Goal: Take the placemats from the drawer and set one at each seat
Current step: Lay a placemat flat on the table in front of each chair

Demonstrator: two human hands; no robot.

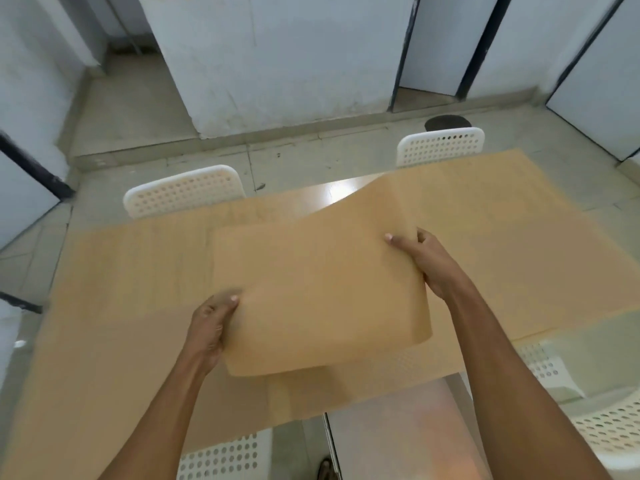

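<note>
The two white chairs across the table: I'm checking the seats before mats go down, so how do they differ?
The left chair sits nearer the camera and shows a wider stretch of backrest; the right chair stands farther back and its lower backrest is cut off by a tan placemat. A dark round patch on the floor lies behind the right chair, none behind the left chair. Both are white, with rows of holes.

Glass table (398, 441) under tan placemats (138, 271)

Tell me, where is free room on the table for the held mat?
The near edge under the held mat and right hand looks uncovered. A bare strip shows between the far mats. The left mat and right mat fill the rest.
</note>
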